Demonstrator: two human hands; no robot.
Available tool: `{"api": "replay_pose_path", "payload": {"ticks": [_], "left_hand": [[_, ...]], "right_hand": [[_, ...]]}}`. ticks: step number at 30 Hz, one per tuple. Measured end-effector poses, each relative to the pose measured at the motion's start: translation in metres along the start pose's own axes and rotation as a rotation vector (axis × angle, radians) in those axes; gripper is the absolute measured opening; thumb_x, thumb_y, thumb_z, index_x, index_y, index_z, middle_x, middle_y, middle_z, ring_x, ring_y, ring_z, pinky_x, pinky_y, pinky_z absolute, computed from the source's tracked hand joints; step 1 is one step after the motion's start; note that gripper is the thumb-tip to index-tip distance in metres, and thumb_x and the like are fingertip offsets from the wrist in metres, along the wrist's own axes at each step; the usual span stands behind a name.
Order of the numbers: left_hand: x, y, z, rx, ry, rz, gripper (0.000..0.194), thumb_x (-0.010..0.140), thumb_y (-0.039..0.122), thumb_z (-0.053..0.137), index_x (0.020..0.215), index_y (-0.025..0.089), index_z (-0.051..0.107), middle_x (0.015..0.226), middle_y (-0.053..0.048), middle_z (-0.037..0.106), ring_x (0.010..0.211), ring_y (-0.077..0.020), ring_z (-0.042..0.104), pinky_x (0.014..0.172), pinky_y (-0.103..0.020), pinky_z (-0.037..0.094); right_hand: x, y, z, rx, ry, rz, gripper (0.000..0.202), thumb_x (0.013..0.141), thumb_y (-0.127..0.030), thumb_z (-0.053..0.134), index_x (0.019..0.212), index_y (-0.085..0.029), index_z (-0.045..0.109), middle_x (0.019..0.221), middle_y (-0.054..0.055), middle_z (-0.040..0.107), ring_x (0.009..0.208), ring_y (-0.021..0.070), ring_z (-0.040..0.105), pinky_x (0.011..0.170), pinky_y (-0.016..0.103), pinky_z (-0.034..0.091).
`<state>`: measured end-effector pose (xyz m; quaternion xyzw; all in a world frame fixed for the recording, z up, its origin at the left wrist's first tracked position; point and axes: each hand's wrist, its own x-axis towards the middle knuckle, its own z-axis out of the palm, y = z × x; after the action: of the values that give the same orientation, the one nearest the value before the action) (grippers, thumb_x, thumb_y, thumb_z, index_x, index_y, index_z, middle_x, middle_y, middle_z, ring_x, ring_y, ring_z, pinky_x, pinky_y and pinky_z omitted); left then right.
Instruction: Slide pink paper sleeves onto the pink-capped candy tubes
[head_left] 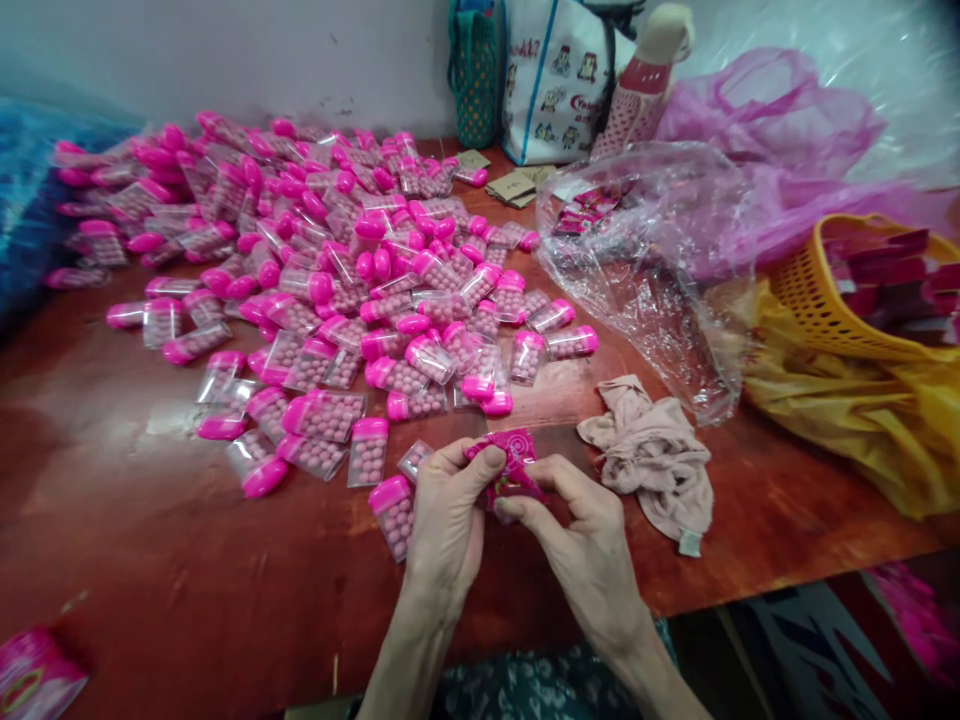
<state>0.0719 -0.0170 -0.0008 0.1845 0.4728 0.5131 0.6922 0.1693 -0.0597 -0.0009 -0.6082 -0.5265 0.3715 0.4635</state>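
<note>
Just below the centre of the frame, a pink packet [517,445] is held up over the counter [187,570] between two bare hands. The grip of the left hand [448,510] pinches its left side, thumb laid across the front; the grip of the right hand [581,515] pinches its lower right part between thumb and fingers. Just beside the left hand lies a filled container [394,515] with a pink cap and round pink balls inside, and a small clear container [413,459] is partly hidden behind that hand.

A wide heap of pink-capped containers [300,260] spreads from the upper left to the centre of the frame. To the right of the hands lies a crumpled beige cloth [656,465], with a clear plastic bag [675,300] beyond it. Toward the right edge, a yellow basket [810,290] holding dark pink packets [877,265] sits by a yellow plastic bag [862,410]. At the top right spreads a purple plastic bag [772,110]; a white printed bag [559,90] stands at the top, right of centre. Another packet [37,675], also pink, lies in the lower left corner.
</note>
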Motion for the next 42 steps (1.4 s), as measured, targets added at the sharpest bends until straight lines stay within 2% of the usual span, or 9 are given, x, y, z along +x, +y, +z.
{"api": "replay_pose_path", "payload": {"ticks": [8, 13, 16, 21, 25, 29, 33, 37, 42], "left_hand": [[0.002, -0.002, -0.025, 0.173, 0.195, 0.312, 0.022, 0.074, 0.033, 0.066, 0.060, 0.017, 0.067, 0.056, 0.003, 0.062, 0.052, -0.0086, 0.053, 0.050, -0.019, 0.043], [-0.003, 0.006, -0.033, 0.258, 0.011, 0.455, 0.015, 0.075, 0.031, 0.065, 0.080, 0.018, 0.070, 0.076, -0.001, 0.067, 0.072, -0.0131, 0.059, 0.064, -0.022, 0.047], [-0.005, 0.009, -0.033, 0.330, -0.087, 0.443, 0.007, 0.069, 0.016, 0.070, 0.074, 0.019, 0.067, 0.076, 0.001, 0.064, 0.071, -0.0123, 0.057, 0.061, -0.021, 0.045], [-0.005, 0.009, -0.036, 0.444, -0.059, 0.517, 0.014, 0.075, 0.013, 0.064, 0.061, 0.017, 0.061, 0.068, 0.002, 0.059, 0.066, -0.0122, 0.052, 0.058, -0.023, 0.039], [-0.006, 0.010, -0.040, 0.623, 0.030, 0.612, 0.019, 0.075, 0.014, 0.064, 0.056, 0.017, 0.059, 0.070, 0.001, 0.060, 0.068, -0.0131, 0.054, 0.062, -0.025, 0.039], [-0.009, 0.012, -0.040, 0.478, -0.056, 0.549, 0.022, 0.076, 0.012, 0.061, 0.055, 0.017, 0.059, 0.088, -0.004, 0.067, 0.087, -0.0198, 0.060, 0.076, -0.030, 0.042], [-0.010, 0.013, -0.040, 0.242, -0.156, 0.440, 0.024, 0.077, 0.013, 0.059, 0.054, 0.017, 0.058, 0.085, -0.005, 0.069, 0.082, -0.0191, 0.060, 0.076, -0.031, 0.043], [-0.006, 0.012, -0.042, 0.182, -0.101, 0.452, 0.017, 0.075, 0.012, 0.061, 0.059, 0.017, 0.064, 0.065, -0.002, 0.065, 0.065, -0.0156, 0.056, 0.066, -0.029, 0.043], [-0.006, 0.010, -0.050, 0.230, -0.034, 0.468, 0.010, 0.069, 0.010, 0.067, 0.063, 0.017, 0.067, 0.065, -0.001, 0.066, 0.062, -0.0147, 0.058, 0.058, -0.026, 0.045]], "right_hand": [[-0.002, 0.004, -0.005, -0.059, 0.076, -0.082, 0.028, 0.092, -0.020, 0.043, 0.064, -0.018, 0.047, 0.061, -0.002, 0.042, 0.057, 0.0119, 0.039, 0.055, 0.026, 0.031], [-0.004, 0.004, -0.003, -0.100, 0.018, -0.134, 0.029, 0.092, -0.017, 0.040, 0.064, -0.018, 0.044, 0.062, -0.001, 0.042, 0.060, 0.0127, 0.040, 0.056, 0.026, 0.030], [-0.006, 0.003, 0.003, -0.104, -0.033, -0.146, 0.028, 0.093, -0.017, 0.039, 0.065, -0.018, 0.045, 0.063, -0.001, 0.044, 0.061, 0.0135, 0.041, 0.057, 0.027, 0.031], [-0.006, 0.002, 0.004, -0.056, -0.067, -0.105, 0.026, 0.093, -0.021, 0.040, 0.071, -0.018, 0.053, 0.068, 0.001, 0.051, 0.065, 0.0143, 0.048, 0.060, 0.026, 0.036], [-0.004, 0.001, 0.005, 0.107, -0.044, 0.024, 0.018, 0.080, -0.029, 0.062, 0.096, -0.020, 0.059, 0.087, 0.001, 0.063, 0.079, 0.0160, 0.058, 0.071, 0.025, 0.043], [-0.005, 0.001, 0.011, 0.148, 0.017, 0.125, 0.010, 0.078, -0.027, 0.065, 0.076, -0.018, 0.061, 0.065, -0.004, 0.058, 0.058, 0.0102, 0.051, 0.056, 0.020, 0.040], [-0.009, 0.001, 0.014, 0.172, -0.142, 0.111, 0.032, 0.090, -0.029, 0.047, 0.061, -0.016, 0.052, 0.055, -0.005, 0.040, 0.051, 0.0082, 0.035, 0.048, 0.021, 0.028], [-0.012, 0.000, 0.016, 0.193, -0.182, 0.102, 0.040, 0.093, -0.030, 0.039, 0.055, -0.017, 0.043, 0.055, -0.004, 0.037, 0.053, 0.0088, 0.033, 0.050, 0.022, 0.027], [-0.007, -0.004, 0.018, 0.141, -0.085, 0.164, 0.022, 0.084, -0.031, 0.056, 0.068, -0.016, 0.056, 0.057, -0.004, 0.049, 0.053, 0.0089, 0.043, 0.051, 0.020, 0.032]]}}
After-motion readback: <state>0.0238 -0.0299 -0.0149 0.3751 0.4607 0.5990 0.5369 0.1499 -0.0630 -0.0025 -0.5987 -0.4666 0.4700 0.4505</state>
